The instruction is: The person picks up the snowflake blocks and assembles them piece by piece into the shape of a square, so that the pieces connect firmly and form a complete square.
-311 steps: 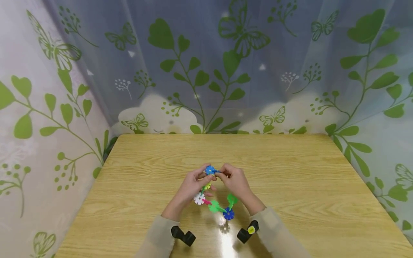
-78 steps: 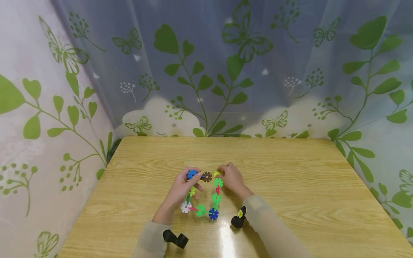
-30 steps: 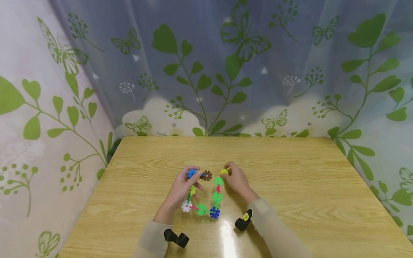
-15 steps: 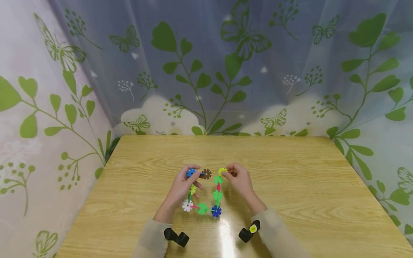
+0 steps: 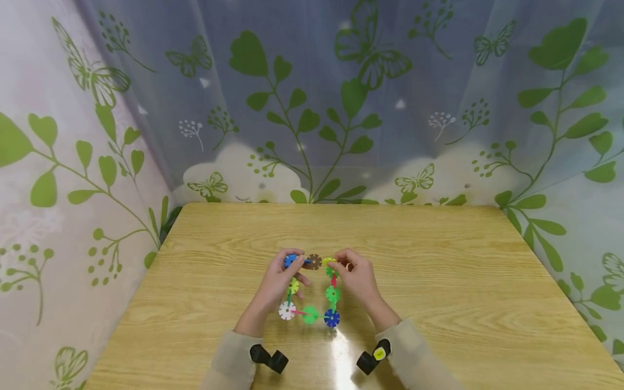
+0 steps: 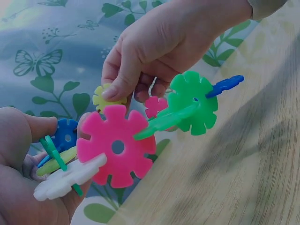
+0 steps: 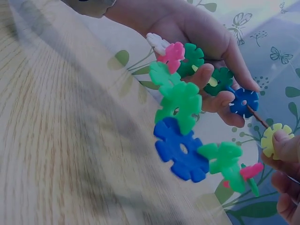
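A chain of interlocking snowflake discs hangs between the hands as a near-closed loop. My left hand (image 5: 273, 284) grips its blue disc (image 5: 291, 261) between thumb and fingers. A brown disc (image 5: 314, 262) juts from that blue one, edge-on in the right wrist view. With thumb and fingertips, my right hand (image 5: 359, 277) pinches a yellow disc (image 7: 276, 140), right at the brown disc's edge. Below hang green discs (image 5: 333, 294), a dark blue disc (image 5: 332, 318), a pink disc (image 6: 117, 146) and a white disc (image 5: 287, 310). The left fingers partly hide another yellow disc (image 5: 293, 286).
A wood-grain table (image 5: 219, 233) lies beneath the hands. Behind it hangs a curtain (image 5: 312, 108) printed with leaves and butterflies, and patterned cloth stands at both sides. Each wrist wears a black camera (image 5: 269, 358).
Since ten seconds ago, the brown disc has joined the blue one. Over the last second, my right hand's yellow disc has moved left from a gap to the brown disc's edge. The left hand has barely moved.
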A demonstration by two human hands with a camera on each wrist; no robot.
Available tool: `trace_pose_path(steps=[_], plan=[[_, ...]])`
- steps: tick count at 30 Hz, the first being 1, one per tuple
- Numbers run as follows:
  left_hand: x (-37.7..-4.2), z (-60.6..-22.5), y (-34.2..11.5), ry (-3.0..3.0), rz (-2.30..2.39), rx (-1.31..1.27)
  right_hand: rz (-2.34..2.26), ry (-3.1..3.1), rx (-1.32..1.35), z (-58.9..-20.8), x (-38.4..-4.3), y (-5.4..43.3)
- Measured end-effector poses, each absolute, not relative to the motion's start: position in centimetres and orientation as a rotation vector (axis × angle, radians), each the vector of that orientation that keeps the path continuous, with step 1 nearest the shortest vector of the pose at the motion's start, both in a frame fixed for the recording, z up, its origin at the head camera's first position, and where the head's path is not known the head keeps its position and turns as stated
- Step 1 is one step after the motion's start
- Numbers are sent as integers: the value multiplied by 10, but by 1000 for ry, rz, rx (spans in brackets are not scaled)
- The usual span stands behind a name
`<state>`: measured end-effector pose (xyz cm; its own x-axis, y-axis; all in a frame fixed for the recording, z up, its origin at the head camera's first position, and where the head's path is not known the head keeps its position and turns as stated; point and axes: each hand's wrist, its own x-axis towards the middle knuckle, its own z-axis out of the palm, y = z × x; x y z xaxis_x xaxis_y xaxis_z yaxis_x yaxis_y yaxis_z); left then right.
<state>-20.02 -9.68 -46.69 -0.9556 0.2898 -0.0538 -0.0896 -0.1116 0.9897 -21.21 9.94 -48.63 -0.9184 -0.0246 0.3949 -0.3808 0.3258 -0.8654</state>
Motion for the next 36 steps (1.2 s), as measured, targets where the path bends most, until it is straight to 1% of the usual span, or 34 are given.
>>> trace_pose_path(steps=[3,5,9,12,19,22,31,36], plan=[[-200,-467,-95,1883,2158,229,1626,-2270,374,-487,-212,98],[-202,-472,-94,1877,2160,248,1616,-2265,384,-479,-207,95],[-202,-478,-93,1888,2151,294,1587,-2233,408,-481,-207,93],[-201,-477,-92,1903,2131,313,1533,-2191,458,-493,-213,94],[-203,-478,-92,1935,2089,297,1224,-2097,654,-495,-215,92],[-203,-477,-91,1931,2084,294,1174,-2058,693,-497,-215,92],[-203,-480,-91,1864,2138,311,1278,-2211,634,-493,-213,99],[-204,-482,-92,1864,2185,288,1454,-2313,516,-494,-210,109]])
